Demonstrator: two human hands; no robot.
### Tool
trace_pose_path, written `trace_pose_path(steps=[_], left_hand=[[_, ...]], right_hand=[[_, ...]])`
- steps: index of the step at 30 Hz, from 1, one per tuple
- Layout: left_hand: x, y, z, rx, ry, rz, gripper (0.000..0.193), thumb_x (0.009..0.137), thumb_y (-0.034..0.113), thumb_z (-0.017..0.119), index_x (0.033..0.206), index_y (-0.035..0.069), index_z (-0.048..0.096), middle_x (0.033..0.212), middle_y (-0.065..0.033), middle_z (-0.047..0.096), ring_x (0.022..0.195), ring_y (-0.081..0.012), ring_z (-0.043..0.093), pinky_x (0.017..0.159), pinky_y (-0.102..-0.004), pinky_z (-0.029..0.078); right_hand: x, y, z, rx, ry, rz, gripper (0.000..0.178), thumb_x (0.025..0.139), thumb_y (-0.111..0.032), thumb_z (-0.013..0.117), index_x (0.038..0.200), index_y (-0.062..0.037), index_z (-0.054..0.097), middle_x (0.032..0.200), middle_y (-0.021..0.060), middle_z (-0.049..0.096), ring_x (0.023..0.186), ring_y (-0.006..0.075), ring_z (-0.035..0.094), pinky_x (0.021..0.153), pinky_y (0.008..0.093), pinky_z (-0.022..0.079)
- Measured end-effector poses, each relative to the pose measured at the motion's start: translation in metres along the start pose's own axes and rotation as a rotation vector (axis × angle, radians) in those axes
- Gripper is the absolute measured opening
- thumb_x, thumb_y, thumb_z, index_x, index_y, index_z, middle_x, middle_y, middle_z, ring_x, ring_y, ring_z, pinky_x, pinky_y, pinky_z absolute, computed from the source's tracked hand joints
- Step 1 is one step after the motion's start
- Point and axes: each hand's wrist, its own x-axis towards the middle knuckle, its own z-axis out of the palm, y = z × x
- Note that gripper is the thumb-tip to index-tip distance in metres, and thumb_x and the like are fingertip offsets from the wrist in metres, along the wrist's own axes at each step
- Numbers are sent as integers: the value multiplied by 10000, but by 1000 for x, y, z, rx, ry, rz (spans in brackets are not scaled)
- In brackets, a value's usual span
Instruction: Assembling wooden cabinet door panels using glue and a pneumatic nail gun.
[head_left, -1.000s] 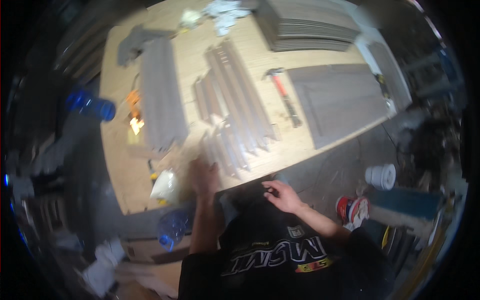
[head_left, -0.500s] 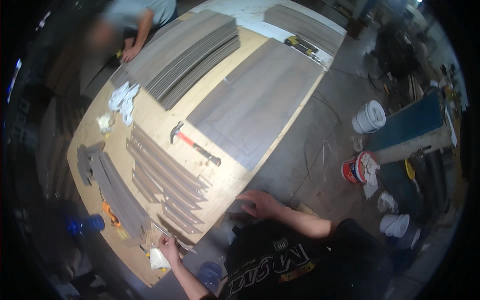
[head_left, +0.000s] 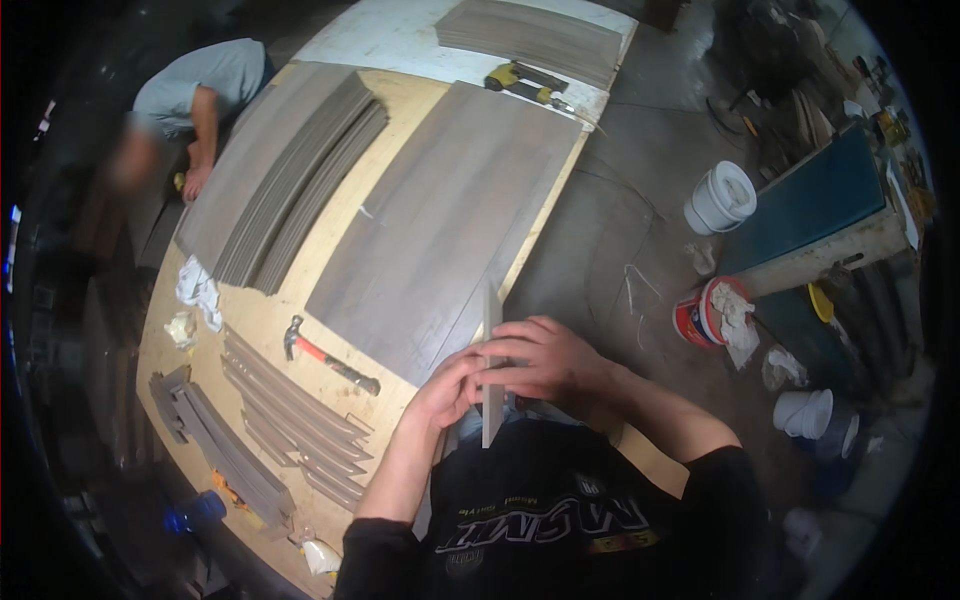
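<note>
In front of my chest, at the table's near edge, is a narrow grey-brown wooden strip (head_left: 491,425), seen almost edge-on. My left hand (head_left: 447,390) grips it from the left with bent fingers. From the other side my right hand (head_left: 548,358) closes over it, fingers reaching across its edge. Left of my hands, several similar mitred strips (head_left: 295,405) lie in a row on the table. A claw hammer (head_left: 330,358) with a red and black handle rests just beyond them. Large grey-brown panels (head_left: 440,215) lie flat farther off.
The wooden table (head_left: 335,270) also bears a stack of boards (head_left: 300,185), a yellow power drill (head_left: 525,83), a white rag (head_left: 198,290) and more strips (head_left: 225,440). A co-worker (head_left: 200,90) bends over the far left side. Buckets (head_left: 720,198) stand on the floor at right.
My left hand has come up and right from the table's lower left corner with the strip. The right hand, open before, now grips it too. The view has shifted.
</note>
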Motion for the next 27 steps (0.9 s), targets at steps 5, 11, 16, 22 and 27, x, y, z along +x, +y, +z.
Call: trace_pose_path(steps=[5,11,16,22,27], left_hand=[[96,32,17,36,-202,-225,432,1023,230,518,1401,26,468,1222,-160,647,1081,-244,674,848,-406,586],[201,107,41,449,89,-78,340,995,209,591,1262,-2,606,1226,-111,671,1095,-241,644,950,-398,518],[304,201,-9,1510,656,773,453,855,226,769,1244,36,637,1213,-179,625,1152,-342,585,1001,-427,462],[372,248,-73,1662,798,678,501,817,227,798,1248,29,636,1204,-174,606,1154,-352,564,1007,-432,452],[392,252,-85,1546,811,543,477,807,219,807,1222,33,661,1131,-158,611,1105,-337,576,987,-419,459]], right_hand=[[-14,60,-38,-137,164,130,576,667,-221,821,1215,-301,666,1305,-43,587,1186,227,574,996,424,452],[19,154,-100,-75,426,446,593,629,-172,862,1185,-85,677,1088,117,664,945,290,647,832,418,499],[69,270,-100,-26,498,802,574,663,-98,838,1203,-43,652,985,125,630,890,319,634,754,375,527],[145,385,-37,16,267,811,581,714,-238,831,1255,-107,662,1040,112,629,941,337,642,797,408,526],[168,434,-13,-101,156,791,538,725,-313,806,1221,-144,685,1057,90,634,1007,320,635,857,431,519]])
